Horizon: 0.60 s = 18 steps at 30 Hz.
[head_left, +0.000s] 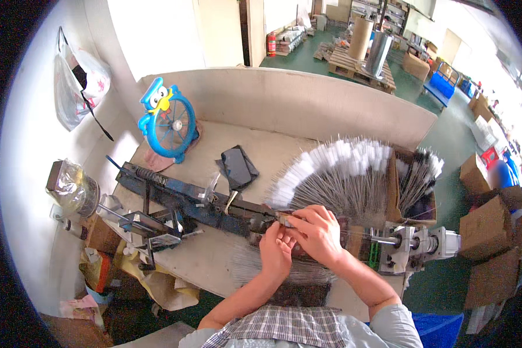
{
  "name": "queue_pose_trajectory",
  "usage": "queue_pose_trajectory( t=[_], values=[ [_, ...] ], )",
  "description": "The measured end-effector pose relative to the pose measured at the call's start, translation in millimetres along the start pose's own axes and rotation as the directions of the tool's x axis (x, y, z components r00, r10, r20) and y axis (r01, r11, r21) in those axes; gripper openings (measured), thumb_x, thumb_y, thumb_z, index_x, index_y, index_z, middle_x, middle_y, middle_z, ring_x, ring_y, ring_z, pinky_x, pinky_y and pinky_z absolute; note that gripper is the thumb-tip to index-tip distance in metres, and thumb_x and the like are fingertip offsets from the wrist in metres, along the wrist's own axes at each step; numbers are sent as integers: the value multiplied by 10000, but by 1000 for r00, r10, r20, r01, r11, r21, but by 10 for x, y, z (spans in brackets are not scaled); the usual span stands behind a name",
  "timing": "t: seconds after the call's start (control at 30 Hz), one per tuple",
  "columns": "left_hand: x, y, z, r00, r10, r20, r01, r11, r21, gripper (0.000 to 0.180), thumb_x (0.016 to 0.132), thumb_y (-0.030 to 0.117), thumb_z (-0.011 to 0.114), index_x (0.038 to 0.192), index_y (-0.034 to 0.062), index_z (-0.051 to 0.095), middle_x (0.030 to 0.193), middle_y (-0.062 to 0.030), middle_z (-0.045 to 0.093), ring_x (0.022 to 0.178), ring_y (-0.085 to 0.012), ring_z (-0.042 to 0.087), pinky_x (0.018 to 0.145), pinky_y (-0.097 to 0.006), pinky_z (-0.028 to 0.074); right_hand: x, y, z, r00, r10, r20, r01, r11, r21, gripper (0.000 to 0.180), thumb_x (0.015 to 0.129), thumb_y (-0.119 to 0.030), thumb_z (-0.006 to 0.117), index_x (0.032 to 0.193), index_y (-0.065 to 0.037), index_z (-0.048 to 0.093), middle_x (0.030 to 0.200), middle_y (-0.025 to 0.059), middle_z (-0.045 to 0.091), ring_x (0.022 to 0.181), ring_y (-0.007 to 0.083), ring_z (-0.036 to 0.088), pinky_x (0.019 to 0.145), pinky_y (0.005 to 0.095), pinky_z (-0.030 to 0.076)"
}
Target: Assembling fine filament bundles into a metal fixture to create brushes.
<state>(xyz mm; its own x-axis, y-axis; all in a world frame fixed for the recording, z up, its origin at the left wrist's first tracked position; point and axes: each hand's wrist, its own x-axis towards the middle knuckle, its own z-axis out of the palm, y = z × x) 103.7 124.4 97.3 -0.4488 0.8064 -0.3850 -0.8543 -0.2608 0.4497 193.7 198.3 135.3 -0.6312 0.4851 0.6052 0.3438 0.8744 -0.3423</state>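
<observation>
My left hand [276,250] has its fingers curled and closed, the fingertips drawn together beside the right hand. My right hand [319,232] pinches with thumb and forefinger at a small part on the bench machine; the fingers hide what is between them. Both meet at the right end of the long dark machine rail [200,198]. Just beyond them fans a large pile of thin wire brushes [336,174] with white bristles. A bundle of thin wires [255,264] lies below my left hand. To the right, a metal shaft [383,239] runs into a motor unit [443,243].
A cardboard box [393,191] holds dark-bristled brushes [423,174]. A black phone [238,166] lies behind the rail. A blue cartoon-bird fan [171,124] stands at the back left. Another motor [78,188], wrapped in plastic, sits at the left. A low panel [307,101] borders the table's far side.
</observation>
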Motion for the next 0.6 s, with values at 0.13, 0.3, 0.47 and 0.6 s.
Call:
queue_pose_trajectory(
  t=[0.13,0.3,0.47,0.6],
  values=[
    [13,6,3,999,-13,-52,11,999,-41,186,909,196,479,738,129,445,725,26,502,724,-108,531,717,-292,440,30,-10,-5,1000,13,11,-13,1000,5,237,668,-222,687,895,-155,679,927,-11,620,900,199,559,744,345,445],
    [-11,6,53,999,-11,-39,12,1000,11,133,905,187,464,887,71,528,837,-23,561,800,-130,554,754,-291,453,22,20,5,999,38,-26,-37,999,31,252,661,-227,688,905,-162,679,925,-11,620,893,203,562,741,348,452],
    [29,-37,-36,997,61,54,-65,994,90,67,869,66,520,922,32,540,893,-50,600,805,-144,588,753,-287,481,-5,25,-69,997,-2,-80,2,1000,-2,263,601,-184,735,857,-136,696,891,1,639,854,196,588,708,330,467],
    [11,-41,-5,998,68,15,-69,990,122,54,862,31,523,913,31,542,894,-50,595,791,-124,581,742,-273,483,-39,43,-91,998,-16,-56,14,1000,-26,273,591,-189,738,857,-141,697,893,-2,639,857,191,588,707,328,458]
  ],
)
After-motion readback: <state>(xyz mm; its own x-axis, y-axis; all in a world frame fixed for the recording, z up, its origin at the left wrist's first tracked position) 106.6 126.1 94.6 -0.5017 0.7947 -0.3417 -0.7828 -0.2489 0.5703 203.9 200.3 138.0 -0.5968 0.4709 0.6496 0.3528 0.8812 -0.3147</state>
